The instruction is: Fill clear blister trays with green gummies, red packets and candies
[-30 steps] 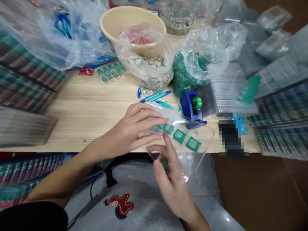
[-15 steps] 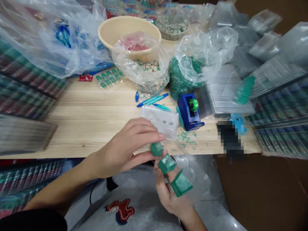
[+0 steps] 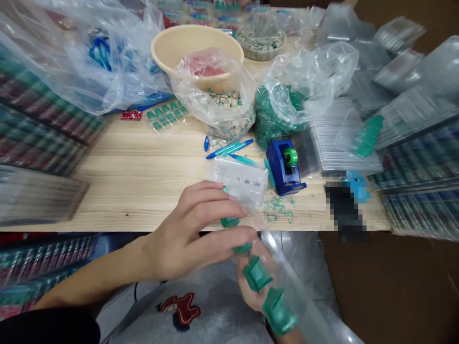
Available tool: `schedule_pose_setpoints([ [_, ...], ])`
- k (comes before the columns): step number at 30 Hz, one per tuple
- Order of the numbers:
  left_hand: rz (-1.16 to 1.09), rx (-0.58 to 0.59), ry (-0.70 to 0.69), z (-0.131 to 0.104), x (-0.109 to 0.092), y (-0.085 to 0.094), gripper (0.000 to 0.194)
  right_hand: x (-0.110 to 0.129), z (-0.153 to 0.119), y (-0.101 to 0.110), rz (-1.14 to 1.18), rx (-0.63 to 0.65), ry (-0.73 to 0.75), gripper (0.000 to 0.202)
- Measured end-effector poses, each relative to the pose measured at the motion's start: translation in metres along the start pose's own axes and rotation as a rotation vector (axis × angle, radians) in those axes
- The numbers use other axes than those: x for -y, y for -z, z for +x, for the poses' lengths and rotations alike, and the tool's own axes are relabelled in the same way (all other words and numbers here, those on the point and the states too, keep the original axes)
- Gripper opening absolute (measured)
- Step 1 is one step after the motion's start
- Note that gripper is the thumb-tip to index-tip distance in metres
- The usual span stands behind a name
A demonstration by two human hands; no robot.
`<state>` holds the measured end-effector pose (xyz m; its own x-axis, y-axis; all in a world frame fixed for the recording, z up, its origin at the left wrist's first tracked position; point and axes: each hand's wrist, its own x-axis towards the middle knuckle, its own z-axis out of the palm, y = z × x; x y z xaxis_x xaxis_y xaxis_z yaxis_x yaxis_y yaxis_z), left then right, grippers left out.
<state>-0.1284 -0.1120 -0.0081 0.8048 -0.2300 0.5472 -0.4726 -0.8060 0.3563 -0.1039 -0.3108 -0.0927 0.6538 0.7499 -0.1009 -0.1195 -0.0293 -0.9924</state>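
Note:
My left hand (image 3: 199,229) lies over a clear plastic tray (image 3: 272,239), fingers spread among the green tapered pieces on it and touching it. My right hand (image 3: 247,284) grips this tray from beneath, its fingers partly hidden. Two larger green pieces (image 3: 257,273) show plainly at the near end. A smaller green piece (image 3: 229,221) shows between my left fingers, and others are partly covered. Beyond my hands, a clear moulded plastic tray (image 3: 239,180) lies on the table.
A blue tape dispenser (image 3: 285,167) stands right of centre, with pens (image 3: 229,149) to its left. Behind are bags of small pieces (image 3: 229,112) and green pieces (image 3: 272,114), plus a cream basin (image 3: 167,48). Stacked packs (image 3: 39,119) flank the left side.
My left fingers have spread out and shifted right over the green pieces. The tray and my right hand have moved slightly down and right, and the view has shifted a little.

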Motion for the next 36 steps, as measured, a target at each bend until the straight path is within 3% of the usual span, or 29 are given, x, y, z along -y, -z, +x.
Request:
schedule_pose_setpoints([
  [3,-0.068,0.081,0.061,0.003,0.006,-0.005,0.016,0.006,-0.004,-0.003,-0.054,-0.027,0.064,0.032],
  [7,-0.307,0.202,0.204,0.005,0.017,-0.013,0.014,0.008,-0.009,-0.011,0.077,-0.01,0.143,0.048],
  [12,-0.501,0.297,0.416,0.004,0.024,-0.018,0.014,0.01,-0.01,-0.015,0.271,0.02,0.051,0.053],
  [16,-0.573,0.341,0.49,0.004,0.029,-0.02,0.018,0.014,-0.005,-0.013,0.408,0.003,-0.03,0.058],
  [22,-0.628,0.464,0.514,0.002,0.039,-0.022,0.027,0.019,0.005,-0.005,0.731,0.028,-0.163,0.056],
  [26,-0.612,0.487,0.502,0.002,0.043,-0.021,0.024,0.023,0.006,-0.004,0.724,-0.008,-0.226,0.054],
  [30,-0.506,0.522,0.401,0.002,0.045,-0.02,0.022,0.024,0.005,-0.008,0.643,-0.021,-0.202,0.058],
  [36,-0.37,0.367,0.254,0.001,0.035,-0.021,0.023,0.026,0.008,-0.004,0.624,-0.002,-0.176,0.06],
])
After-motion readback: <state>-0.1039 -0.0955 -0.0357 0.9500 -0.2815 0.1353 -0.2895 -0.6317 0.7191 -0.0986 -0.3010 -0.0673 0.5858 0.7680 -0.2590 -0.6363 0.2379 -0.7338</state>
